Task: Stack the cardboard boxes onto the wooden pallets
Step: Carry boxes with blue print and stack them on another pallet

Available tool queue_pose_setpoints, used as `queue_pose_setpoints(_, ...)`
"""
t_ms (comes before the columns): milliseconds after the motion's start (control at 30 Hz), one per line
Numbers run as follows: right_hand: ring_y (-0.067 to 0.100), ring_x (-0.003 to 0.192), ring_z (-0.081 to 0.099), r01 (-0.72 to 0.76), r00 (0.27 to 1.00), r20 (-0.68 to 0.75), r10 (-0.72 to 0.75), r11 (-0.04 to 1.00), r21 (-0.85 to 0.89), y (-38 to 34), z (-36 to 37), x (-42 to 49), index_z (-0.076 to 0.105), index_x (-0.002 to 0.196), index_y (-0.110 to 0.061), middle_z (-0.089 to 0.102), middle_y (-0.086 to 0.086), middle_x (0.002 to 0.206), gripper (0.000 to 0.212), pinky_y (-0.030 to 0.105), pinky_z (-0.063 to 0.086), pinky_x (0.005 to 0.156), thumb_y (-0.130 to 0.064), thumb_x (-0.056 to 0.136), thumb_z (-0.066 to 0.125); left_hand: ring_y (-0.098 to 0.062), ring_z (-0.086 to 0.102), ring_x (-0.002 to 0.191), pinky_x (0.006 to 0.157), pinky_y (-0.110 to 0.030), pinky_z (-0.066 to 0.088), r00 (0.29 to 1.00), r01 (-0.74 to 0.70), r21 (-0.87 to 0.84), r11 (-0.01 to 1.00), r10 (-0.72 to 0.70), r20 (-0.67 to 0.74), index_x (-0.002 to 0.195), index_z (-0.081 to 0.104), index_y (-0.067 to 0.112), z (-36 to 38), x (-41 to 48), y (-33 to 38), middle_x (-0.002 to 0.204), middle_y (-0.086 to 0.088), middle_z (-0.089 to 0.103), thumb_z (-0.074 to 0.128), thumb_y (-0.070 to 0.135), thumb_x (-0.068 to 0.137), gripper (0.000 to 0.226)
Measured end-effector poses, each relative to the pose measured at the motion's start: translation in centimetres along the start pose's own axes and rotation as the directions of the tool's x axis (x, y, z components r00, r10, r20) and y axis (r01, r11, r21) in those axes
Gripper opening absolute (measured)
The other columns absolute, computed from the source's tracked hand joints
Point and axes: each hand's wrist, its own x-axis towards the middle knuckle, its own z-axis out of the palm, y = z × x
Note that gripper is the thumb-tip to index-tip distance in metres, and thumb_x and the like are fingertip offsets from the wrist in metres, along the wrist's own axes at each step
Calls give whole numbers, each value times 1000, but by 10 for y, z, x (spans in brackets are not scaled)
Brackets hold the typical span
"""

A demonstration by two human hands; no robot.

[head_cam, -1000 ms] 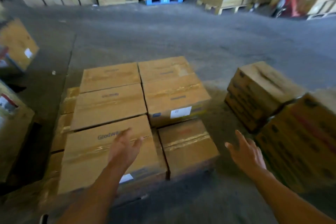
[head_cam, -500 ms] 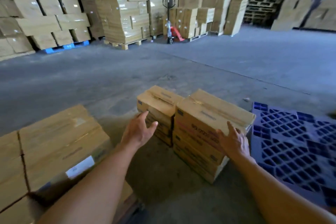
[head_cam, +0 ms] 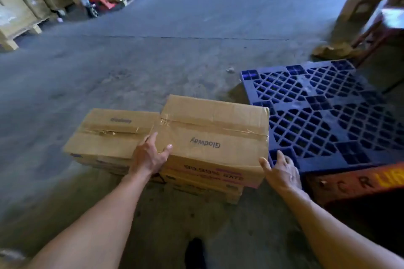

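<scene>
Two low stacks of taped "Glodway" cardboard boxes stand on the concrete floor in front of me. The right stack's top box point(head_cam: 216, 124) is the higher one; the left stack's top box point(head_cam: 109, 135) sits beside it, touching. My left hand point(head_cam: 148, 157) grips the higher box at its near left corner, thumb on the top face and fingers down the side in the gap between the stacks. My right hand point(head_cam: 282, 172) is at the box's near right corner with fingers spread, thumb at the edge and fingers along the right side.
A blue plastic grid pallet point(head_cam: 323, 111) lies on the floor just right of the boxes. An orange-red lettered bar point(head_cam: 358, 181) sits at its near edge. Tall box stacks on wooden pallets point(head_cam: 19, 6) and a red pallet jack point(head_cam: 96, 0) stand far left. My shoe point(head_cam: 194, 253) is below.
I turned right from the loaded pallet to the two floor stacks and came closer. Both hands went from hovering in the air to the sides of the higher box.
</scene>
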Motion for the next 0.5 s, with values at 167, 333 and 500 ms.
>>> queue_pose_setpoints(167, 35, 140, 36, -214, 976, 66, 210, 975, 66, -13, 47, 30, 26, 154, -15, 35, 14, 155, 87, 49, 34, 111, -67, 89, 53, -38, 37, 141, 110, -48, 37, 990, 77, -20, 997, -74, 120, 153, 31, 6, 39, 86, -41, 156, -20, 35, 74, 50, 82, 94)
queue_pose_setpoints(333, 33, 124, 53, -326, 945, 122, 304, 909, 259, -15, 56, 41, 35, 149, -22, 55, 11, 138, 95, 46, 46, 100, -78, 77, 59, -37, 45, 136, 111, -43, 37, 926, 295, -156, 943, -242, 290, 153, 31, 6, 64, 130, -70, 151, -18, 44, 82, 61, 66, 114)
queue_pose_setpoints(500, 32, 124, 53, -345, 938, 173, 301, 860, 375, -13, 56, 48, 34, 151, -26, 53, 11, 142, 100, 53, 45, 105, -78, 71, 62, -36, 56, 121, 108, -47, 43, 843, 454, -284, 845, -304, 443, 143, 43, 6, 66, 147, -86, 137, -16, 57, 78, 71, 49, 119)
